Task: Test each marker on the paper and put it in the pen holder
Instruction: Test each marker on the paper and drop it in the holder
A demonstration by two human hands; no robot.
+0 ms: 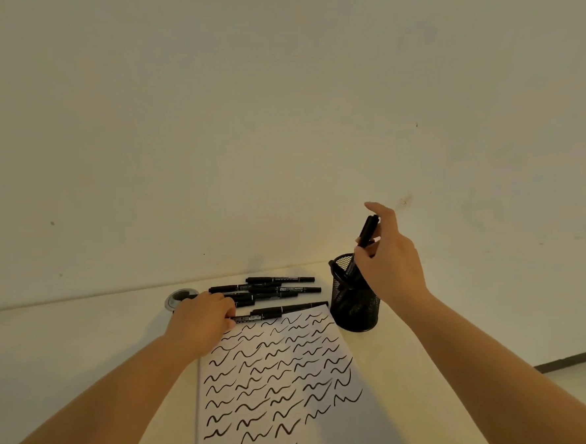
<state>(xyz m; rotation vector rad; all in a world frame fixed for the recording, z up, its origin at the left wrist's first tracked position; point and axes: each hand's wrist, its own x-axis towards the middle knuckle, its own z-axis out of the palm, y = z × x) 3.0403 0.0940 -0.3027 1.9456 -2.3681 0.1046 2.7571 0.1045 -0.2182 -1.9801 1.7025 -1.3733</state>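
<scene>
A white sheet of paper covered in rows of black squiggles lies in front of me. Just beyond its top edge lies a black marker, and my left hand grips its left end. Behind it several more black markers lie in a loose pile. To the right stands a black mesh pen holder. My right hand holds a black marker upright, its lower end inside the holder's mouth.
The pale table meets a plain wall at the back. A round metal cable grommet sits in the tabletop just behind my left hand. The table's right edge shows past my right forearm.
</scene>
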